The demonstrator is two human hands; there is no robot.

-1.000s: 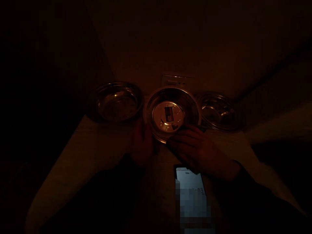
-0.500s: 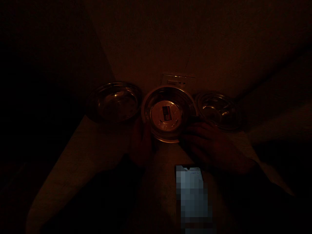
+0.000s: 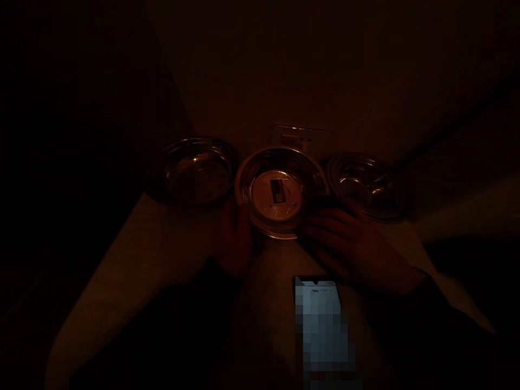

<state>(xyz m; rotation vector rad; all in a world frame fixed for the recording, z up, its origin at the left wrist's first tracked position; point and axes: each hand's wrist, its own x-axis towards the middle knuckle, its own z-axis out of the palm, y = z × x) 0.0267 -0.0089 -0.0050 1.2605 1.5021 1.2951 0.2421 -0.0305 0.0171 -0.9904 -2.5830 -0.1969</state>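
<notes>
Three round, shallow bowls of polished steel stand in a row on the pale desk, close under the far wall. The left steel bowl and the right steel bowl stand free of both hands. The middle steel bowl sits between them. Its rim is close against each neighbour's rim, but contact cannot be confirmed (lighting is very low and fine detail is lost). A small rectangular red-and-dark label lies flat on the floor of the middle steel bowl.

Left hand: set against the near left wall of the middle steel bowl. The finger position cannot be told in the dark.

Right hand: laid at the near right rim of the same bowl, with the fingers stretched out and slightly apart and the fingertips at the rim.

A rectangular smartphone with a lit screen lies flat on the desk, just beside the right wrist and nearer the person than the bowls. Dark sleeves cover both forearms.
</notes>
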